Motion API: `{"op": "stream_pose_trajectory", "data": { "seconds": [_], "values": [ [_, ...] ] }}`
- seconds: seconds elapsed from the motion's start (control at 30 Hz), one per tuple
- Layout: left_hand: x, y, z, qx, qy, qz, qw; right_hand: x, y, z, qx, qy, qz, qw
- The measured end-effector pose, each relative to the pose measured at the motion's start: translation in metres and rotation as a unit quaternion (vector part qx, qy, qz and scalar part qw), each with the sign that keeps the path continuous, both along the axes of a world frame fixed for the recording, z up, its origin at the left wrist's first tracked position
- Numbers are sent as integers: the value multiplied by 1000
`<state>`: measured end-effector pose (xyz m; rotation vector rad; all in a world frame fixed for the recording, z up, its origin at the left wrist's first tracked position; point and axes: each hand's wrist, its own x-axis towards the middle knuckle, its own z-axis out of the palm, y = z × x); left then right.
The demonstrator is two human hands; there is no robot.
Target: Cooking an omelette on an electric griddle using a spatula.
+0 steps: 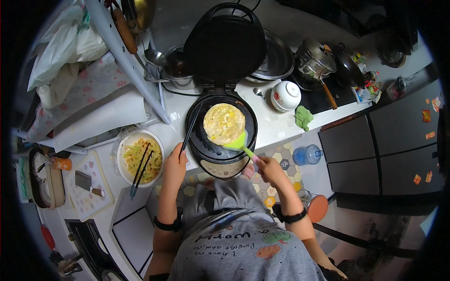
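A round, lightly browned flatbread with yellow flecks (224,123) lies on the dark plate of an electric griddle (207,154), whose black lid (225,49) stands raised at the back. My right hand (270,170) grips a lime-green spatula (237,143), its blade at the near right edge of the flatbread, partly beneath it. In my left hand (175,163) are black chopsticks (191,130), slanting over the left part of the plate with their tips left of the flatbread. Below the plate, the griddle's control panel (225,168) projects past the counter edge.
Left of the griddle is a white bowl (120,159) of shredded vegetables with dark chopsticks (142,168) across it. A cleaver (83,180) rests on a cutting board (82,207). At right are an upturned bowl (289,95), a green cloth (303,117) and a pot (313,63).
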<state>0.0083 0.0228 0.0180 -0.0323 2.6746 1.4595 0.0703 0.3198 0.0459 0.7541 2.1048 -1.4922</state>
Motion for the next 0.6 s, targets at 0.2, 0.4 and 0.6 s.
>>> {"op": "stream_pose_trajectory", "data": {
  "seconds": [0.2, 0.4, 0.6],
  "values": [
    [1, 1, 6, 0, -2, -1, 1000, -28, -13, -21, -101, 22, -82, 991],
    [6, -7, 4, -11, -8, 14, 1000, -19, -2, -18, -62, 25, -61, 996],
    [7, -3, 11, -30, -14, -9, 999, -25, -22, -20, -73, 42, -64, 994]
  ]
}}
